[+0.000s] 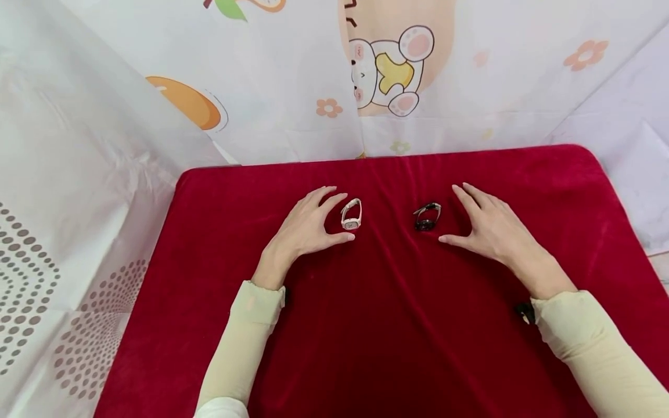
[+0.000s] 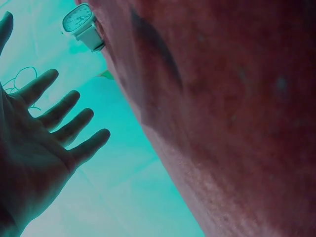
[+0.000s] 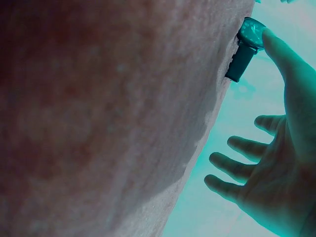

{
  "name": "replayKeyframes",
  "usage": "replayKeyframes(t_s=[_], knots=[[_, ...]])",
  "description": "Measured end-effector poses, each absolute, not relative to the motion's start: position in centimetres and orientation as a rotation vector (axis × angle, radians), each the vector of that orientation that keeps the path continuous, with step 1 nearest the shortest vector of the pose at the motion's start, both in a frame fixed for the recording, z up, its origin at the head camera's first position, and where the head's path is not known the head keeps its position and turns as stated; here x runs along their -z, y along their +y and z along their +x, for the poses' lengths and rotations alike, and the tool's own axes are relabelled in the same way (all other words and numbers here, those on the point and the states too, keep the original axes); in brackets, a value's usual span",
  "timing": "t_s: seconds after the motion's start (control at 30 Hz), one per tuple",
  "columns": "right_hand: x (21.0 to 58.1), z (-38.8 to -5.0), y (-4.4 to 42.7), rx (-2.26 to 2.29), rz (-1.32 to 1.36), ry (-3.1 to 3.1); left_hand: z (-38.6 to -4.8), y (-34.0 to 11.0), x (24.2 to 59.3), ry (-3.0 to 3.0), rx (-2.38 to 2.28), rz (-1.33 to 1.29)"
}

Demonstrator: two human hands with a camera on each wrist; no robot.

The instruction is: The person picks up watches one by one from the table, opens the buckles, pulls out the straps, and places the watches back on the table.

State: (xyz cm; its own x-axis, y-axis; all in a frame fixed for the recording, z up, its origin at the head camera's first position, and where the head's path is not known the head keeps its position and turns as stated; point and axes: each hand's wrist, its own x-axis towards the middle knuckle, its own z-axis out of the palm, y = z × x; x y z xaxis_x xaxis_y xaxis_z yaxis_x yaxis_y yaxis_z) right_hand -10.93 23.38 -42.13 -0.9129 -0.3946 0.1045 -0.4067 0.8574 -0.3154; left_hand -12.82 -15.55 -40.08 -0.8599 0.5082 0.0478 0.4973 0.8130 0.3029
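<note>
A white wristwatch (image 1: 352,224) with a squarish face lies on the red cloth, its strap looped behind it. My left hand (image 1: 305,226) is just left of it, fingers and thumb spread apart around its near side, holding nothing. Further right lies a black wristwatch (image 1: 425,224) with a round face. Beside it, to the right, my right hand (image 1: 493,229) has its thumb and fingers spread and grips nothing. The left wrist view shows the white watch (image 2: 79,19) apart from the left hand (image 2: 39,143). In the right wrist view, the thumb of the right hand (image 3: 276,173) overlaps the black watch's (image 3: 242,61) edge; contact cannot be told.
A red velvet cloth (image 1: 387,325) with slight creases covers the table. Behind it hangs a white curtain (image 1: 282,69) printed with cartoon figures and flowers. Another white sheet with grey dots (image 1: 68,302) hangs at the left.
</note>
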Motion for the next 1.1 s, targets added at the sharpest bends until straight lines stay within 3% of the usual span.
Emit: replayKeyframes(t_s=[1.1], knots=[[42.6, -13.0, 22.1, -0.732, 0.703, -2.978, -14.7, -11.0, 40.1, 2.809, -0.637, 0.826]])
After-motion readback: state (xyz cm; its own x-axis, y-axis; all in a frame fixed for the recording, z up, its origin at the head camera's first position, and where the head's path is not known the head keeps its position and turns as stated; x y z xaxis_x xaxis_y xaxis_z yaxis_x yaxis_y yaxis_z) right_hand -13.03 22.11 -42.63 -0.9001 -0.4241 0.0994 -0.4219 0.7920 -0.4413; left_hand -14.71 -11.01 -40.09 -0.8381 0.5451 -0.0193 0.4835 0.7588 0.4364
